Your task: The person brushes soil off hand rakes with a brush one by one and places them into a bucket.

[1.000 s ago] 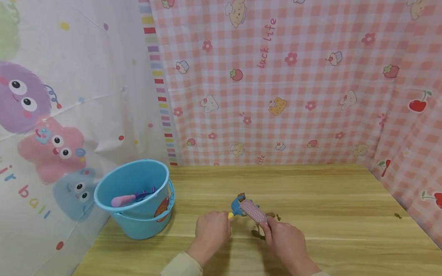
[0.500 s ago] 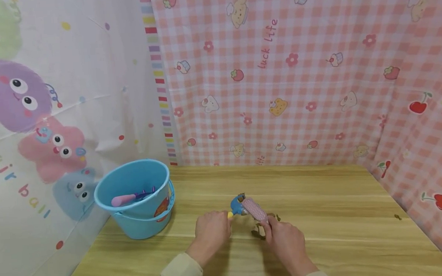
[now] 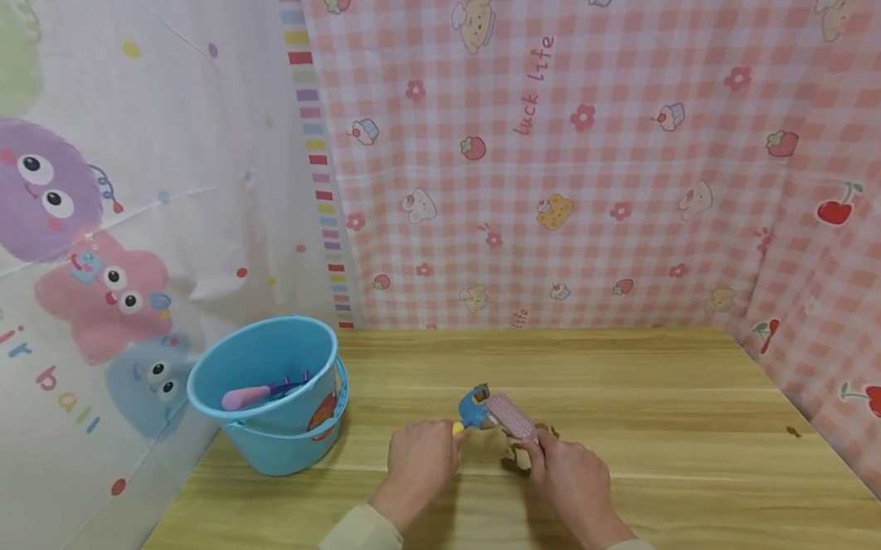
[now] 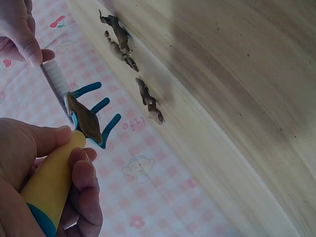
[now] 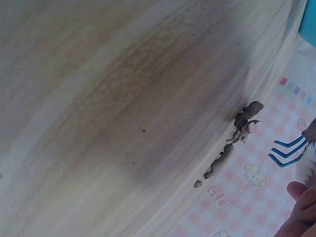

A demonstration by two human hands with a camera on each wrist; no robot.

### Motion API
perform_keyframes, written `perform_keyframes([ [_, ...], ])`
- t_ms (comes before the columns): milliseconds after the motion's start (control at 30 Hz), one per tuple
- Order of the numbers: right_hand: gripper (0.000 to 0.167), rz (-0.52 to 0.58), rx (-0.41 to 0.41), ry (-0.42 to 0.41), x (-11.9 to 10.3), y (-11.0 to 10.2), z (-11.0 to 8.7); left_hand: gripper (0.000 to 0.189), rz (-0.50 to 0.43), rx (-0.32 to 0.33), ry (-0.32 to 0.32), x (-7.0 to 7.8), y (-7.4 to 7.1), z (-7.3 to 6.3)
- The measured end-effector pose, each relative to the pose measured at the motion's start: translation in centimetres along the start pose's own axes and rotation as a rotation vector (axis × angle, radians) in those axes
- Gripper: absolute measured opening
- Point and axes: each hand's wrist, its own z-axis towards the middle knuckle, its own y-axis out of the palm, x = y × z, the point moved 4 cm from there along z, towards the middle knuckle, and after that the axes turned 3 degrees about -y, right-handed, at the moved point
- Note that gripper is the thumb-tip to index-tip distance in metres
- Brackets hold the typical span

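Observation:
My left hand (image 3: 423, 459) grips the yellow handle (image 4: 52, 180) of a small hand rake, whose blue head (image 3: 472, 409) has bent tines. Brown mud (image 4: 85, 120) cakes the rake's head at the base of the tines. In my right hand (image 3: 577, 482) is a brush (image 3: 511, 417) with a pink dotted back and white bristles (image 5: 307, 163). Its bristle end lies against the side of the muddy rake head in the left wrist view. Both tools are held over the table, above dark clumps of mud (image 4: 116, 32).
A light blue bucket (image 3: 285, 445) stands at the table's left side, with a pink-handled tool (image 3: 247, 398) inside. One small crumb (image 3: 793, 431) lies far right on the wooden table (image 3: 678, 379). Patterned cloths (image 3: 584, 168) hang behind and at the sides.
The brush has slid slightly right across the rake's head, exposing more of the blue part. The left hand and rake stay nearly still.

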Motion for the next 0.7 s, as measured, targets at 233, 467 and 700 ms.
perform_keyframes([
  [233, 0.019, 0.004, 0.013, 0.000, 0.34, 0.10, -0.07, 0.028, 0.002, -0.031, -0.015, 0.14, 0.02, -0.08],
  [467, 0.022, 0.022, 0.037, 0.009, 0.49, -0.14, 0.04, 0.028, -0.018, -0.030, -0.011, 0.21, 0.01, -0.03],
  [700, 0.021, 0.026, 0.046, 0.018, 0.49, -0.48, 0.23, 0.031, -0.026, -0.020, -0.008, 0.35, -0.22, 0.03],
])
